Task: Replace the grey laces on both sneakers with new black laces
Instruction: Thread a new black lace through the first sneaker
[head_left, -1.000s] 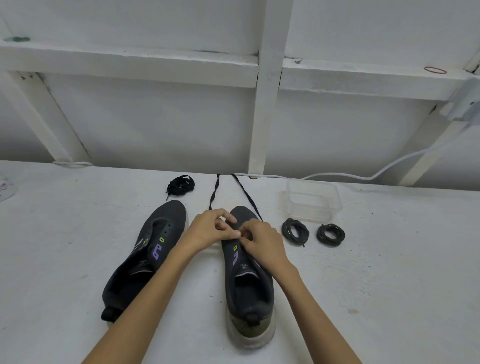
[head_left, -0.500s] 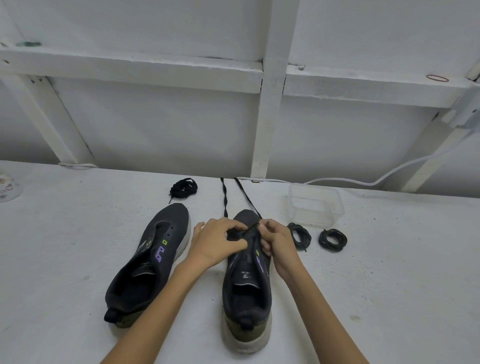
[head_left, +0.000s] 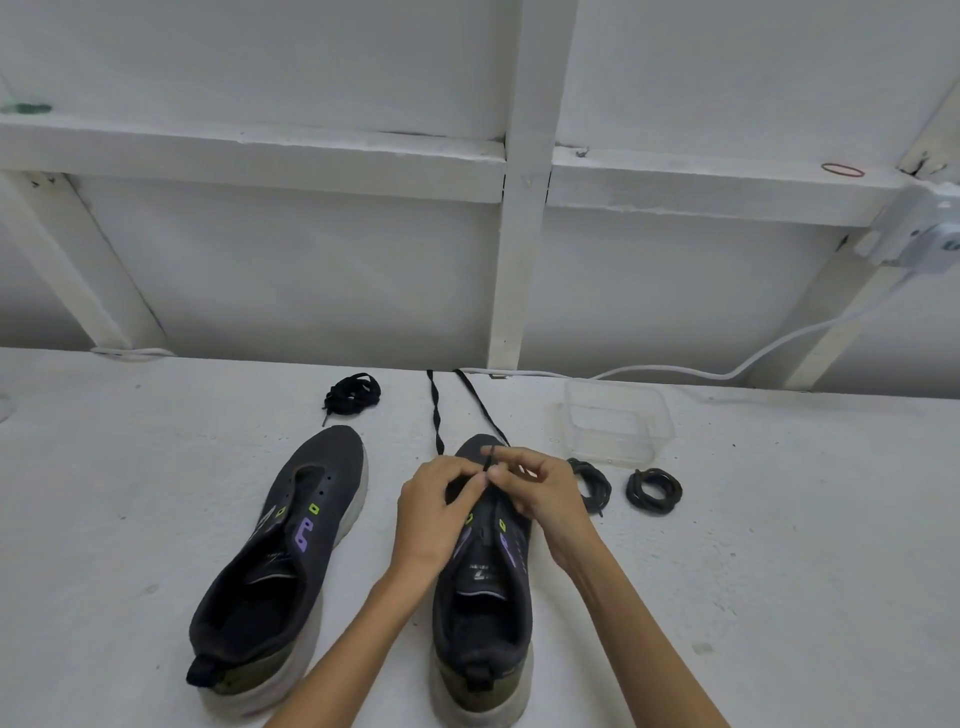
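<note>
Two dark sneakers stand toe-away on the white table. The left sneaker (head_left: 291, 551) has no lace and its eyelets are bare. Over the front eyelets of the right sneaker (head_left: 485, 592) my left hand (head_left: 436, 514) and my right hand (head_left: 540, 493) meet, both pinching a flat black lace (head_left: 435, 410). Its two ends run from the toe back toward the wall. A bundled black lace (head_left: 352, 393) lies beyond the left sneaker. Two coiled dark grey laces (head_left: 591, 480) (head_left: 653, 491) rest to the right.
A clear plastic tub (head_left: 618, 428) stands behind the coiled laces. A white cable (head_left: 727, 371) runs along the table's back edge up to a white box (head_left: 930, 244) on the wall frame. White wooden posts (head_left: 519, 260) rise behind the table.
My hands have shifted on the right sneaker's front eyelets, the right hand now lifting a short end of the black lace upward. The view has tilted slightly; the shoes have not moved.
</note>
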